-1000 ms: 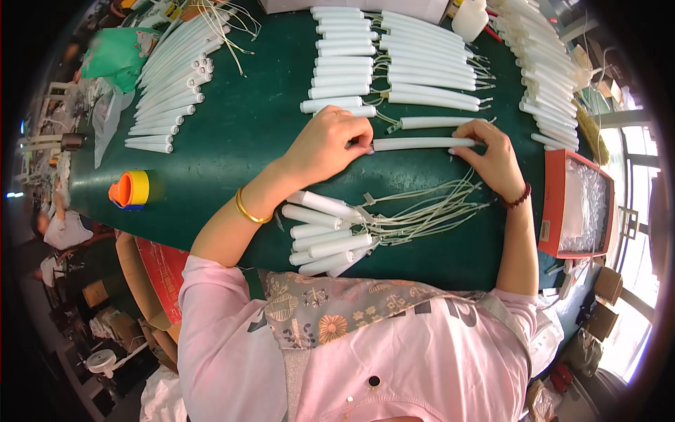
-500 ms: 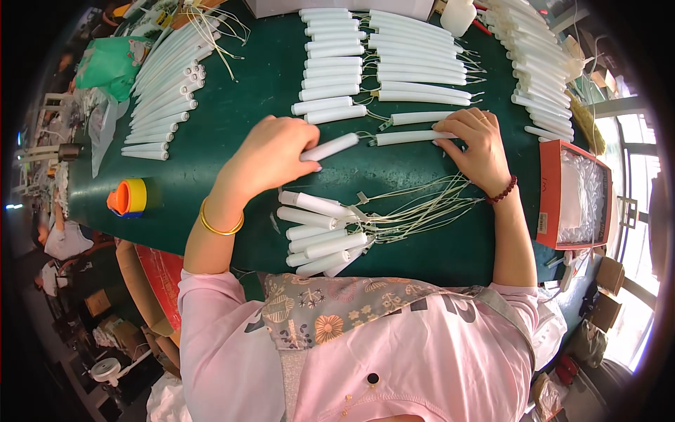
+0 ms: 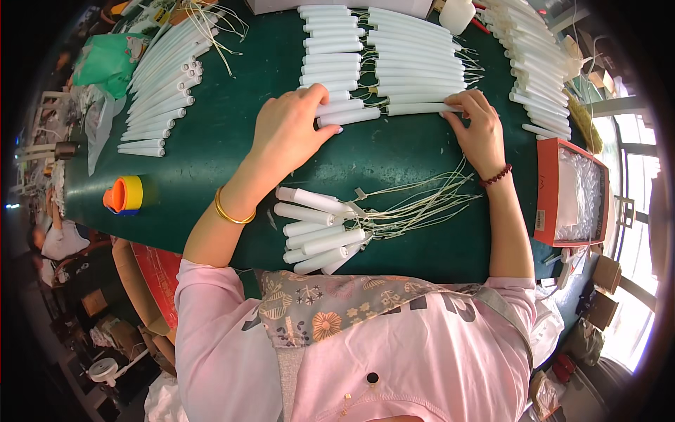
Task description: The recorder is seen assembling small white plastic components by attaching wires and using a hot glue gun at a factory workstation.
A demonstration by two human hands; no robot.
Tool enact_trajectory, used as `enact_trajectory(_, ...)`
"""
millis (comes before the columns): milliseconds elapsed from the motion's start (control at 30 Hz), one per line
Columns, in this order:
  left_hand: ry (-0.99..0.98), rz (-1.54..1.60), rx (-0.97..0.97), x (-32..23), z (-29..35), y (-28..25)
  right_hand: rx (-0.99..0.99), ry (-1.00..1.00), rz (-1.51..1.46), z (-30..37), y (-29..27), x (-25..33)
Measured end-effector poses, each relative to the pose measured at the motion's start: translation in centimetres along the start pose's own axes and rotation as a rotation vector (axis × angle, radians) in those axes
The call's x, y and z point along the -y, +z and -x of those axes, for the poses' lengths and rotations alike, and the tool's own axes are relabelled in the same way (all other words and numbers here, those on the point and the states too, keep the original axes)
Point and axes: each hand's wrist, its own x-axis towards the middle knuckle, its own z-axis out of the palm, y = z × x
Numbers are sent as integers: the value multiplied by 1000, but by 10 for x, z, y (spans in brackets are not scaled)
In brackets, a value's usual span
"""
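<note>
Two side-by-side columns of white tubes lie on the green table, joined by thin wires. My left hand [image 3: 290, 130] is closed around the left end of the nearest short thick white tube [image 3: 355, 117], thumb on the near side and fingers on the far side. Another short tube [image 3: 343, 107] lies right behind it, partly covered by the fingers. With thumb and fingers, my right hand [image 3: 481, 128] pinches the right end of the nearest long slim white tube [image 3: 418, 109]. Closer to me, a loose bunch of short white tubes [image 3: 333, 241] trails pale wires [image 3: 422, 203] to the right.
A slanted stack of white tubes [image 3: 158, 116] lies at left, another [image 3: 538, 91] at right. An orange and yellow tape roll [image 3: 129, 192] sits near the left edge. A red box [image 3: 548, 193] with clear plastic wrap stands at right. A green bag [image 3: 105, 63] lies far left.
Both hands have moved away from me, the left also to the right. The short and long tubes they hold have shifted up against the rows behind them.
</note>
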Motion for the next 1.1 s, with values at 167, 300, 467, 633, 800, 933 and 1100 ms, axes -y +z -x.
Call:
enact_trajectory(167,273,304,-633,26,-9,17,17,-26,119,6,-19,16)
enact_trajectory(300,-133,1173,-635,42,-16,47,196,36,6,7,-41,27)
enact_trajectory(467,-83,1463,-571,31,-26,59,513,191,-192,13,-59,61)
enact_trajectory(633,24,871,-643,43,-22,57,504,-201,-250,18,-35,78)
enact_trajectory(800,404,460,90,-4,40,-23,892,-15,-198,32,-36,66)
enact_trajectory(933,286,299,546,-11,74,-13,1274,89,-267,30,-52,76)
enact_trajectory(1100,361,591,414,-17,93,10,1171,44,-200,23,-55,73)
